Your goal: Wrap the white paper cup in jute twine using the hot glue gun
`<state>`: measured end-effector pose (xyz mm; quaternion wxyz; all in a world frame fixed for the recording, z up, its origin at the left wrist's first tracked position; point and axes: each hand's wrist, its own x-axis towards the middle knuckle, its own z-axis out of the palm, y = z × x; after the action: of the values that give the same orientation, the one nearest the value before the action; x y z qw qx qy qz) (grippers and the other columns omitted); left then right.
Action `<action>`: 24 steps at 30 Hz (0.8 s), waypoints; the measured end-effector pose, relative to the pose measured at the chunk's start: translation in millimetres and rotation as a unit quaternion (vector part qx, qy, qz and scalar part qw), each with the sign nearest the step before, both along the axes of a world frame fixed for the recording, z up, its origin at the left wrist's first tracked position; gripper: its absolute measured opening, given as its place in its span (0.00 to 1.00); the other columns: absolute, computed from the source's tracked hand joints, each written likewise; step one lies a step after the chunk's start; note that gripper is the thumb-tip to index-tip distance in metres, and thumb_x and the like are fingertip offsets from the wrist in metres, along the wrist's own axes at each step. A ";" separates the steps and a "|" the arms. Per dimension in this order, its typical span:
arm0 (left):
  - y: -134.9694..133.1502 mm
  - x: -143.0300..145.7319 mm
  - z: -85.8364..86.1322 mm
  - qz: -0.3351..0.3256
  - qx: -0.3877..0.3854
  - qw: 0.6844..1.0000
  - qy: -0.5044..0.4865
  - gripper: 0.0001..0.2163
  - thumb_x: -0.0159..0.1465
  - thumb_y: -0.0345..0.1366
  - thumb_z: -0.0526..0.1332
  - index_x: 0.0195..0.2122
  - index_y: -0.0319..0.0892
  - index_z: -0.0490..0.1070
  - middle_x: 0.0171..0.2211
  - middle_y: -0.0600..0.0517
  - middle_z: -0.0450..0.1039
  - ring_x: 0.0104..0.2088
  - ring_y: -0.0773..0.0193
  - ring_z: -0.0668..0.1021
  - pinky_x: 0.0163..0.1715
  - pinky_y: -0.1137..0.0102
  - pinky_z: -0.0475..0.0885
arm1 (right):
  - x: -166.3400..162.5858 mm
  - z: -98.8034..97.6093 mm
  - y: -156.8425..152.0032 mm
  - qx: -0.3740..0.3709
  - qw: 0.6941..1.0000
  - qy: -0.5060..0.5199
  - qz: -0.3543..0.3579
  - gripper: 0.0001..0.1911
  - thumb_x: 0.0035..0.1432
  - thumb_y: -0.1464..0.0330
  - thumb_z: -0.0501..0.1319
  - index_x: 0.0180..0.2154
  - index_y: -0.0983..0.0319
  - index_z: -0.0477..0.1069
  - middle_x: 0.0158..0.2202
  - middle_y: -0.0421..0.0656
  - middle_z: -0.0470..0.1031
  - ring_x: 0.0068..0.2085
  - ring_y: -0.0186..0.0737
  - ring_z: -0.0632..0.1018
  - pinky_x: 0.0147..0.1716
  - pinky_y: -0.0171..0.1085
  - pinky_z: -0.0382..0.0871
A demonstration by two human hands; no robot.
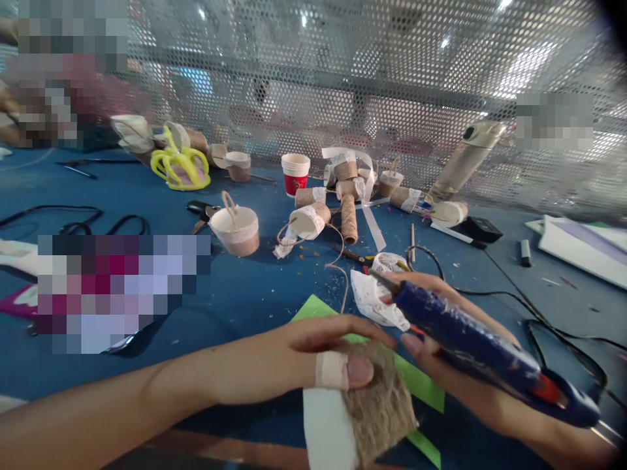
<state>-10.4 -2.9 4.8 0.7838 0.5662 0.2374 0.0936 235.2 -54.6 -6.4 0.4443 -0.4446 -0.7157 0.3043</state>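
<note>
Pinching the rough string side of a cup [385, 411], low in front, the left hand [294, 359] has its taped thumb pressed flat. The right hand [453, 382] curls round a smooth blue glue gun [460, 339]. Straight-edged green paper [426, 385] pokes out around the cup. Crinkly white lace [375, 303] sits near the gun's thin tip. Blue table [259, 294] shows between the left arm and a round bucket [238, 232]. Farther back, string cups [309, 197] crowd before a holey screen [274, 65].
</note>
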 end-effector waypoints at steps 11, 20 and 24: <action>2.6 -1.1 -2.1 0.027 -0.006 0.999 0.032 0.21 0.64 0.52 0.66 0.55 0.52 0.76 0.53 0.51 0.81 0.55 0.51 0.78 0.52 0.62 0.69 | 1.0 -9.3 4.0 -0.060 0.981 0.155 0.098 0.11 0.63 0.75 0.66 0.38 0.50 0.73 0.38 0.38 0.81 0.46 0.46 0.81 0.56 0.52 0.73; 3.2 5.0 -6.1 0.233 -0.050 0.971 -0.023 0.18 0.63 0.48 0.69 0.52 0.50 0.73 0.47 0.52 0.81 0.45 0.61 0.80 0.42 0.70 0.71 | 6.7 2.4 1.0 -0.089 0.991 0.099 0.010 0.09 0.57 0.66 0.74 0.35 0.50 0.75 0.35 0.35 0.79 0.38 0.40 0.78 0.42 0.42 0.72; 5.6 7.6 -5.2 0.298 -0.035 0.953 -0.040 0.18 0.62 0.45 0.71 0.51 0.50 0.74 0.46 0.54 0.81 0.43 0.62 0.81 0.38 0.73 0.72 | 10.1 2.6 -2.3 -0.116 0.987 0.112 0.022 0.10 0.58 0.66 0.74 0.37 0.51 0.74 0.35 0.34 0.78 0.36 0.36 0.77 0.39 0.38 0.71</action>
<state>-2.8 2.7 -0.4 0.7485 0.4380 0.3668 0.3367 245.3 -56.9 -3.8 0.4600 -0.4404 -0.6309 0.4431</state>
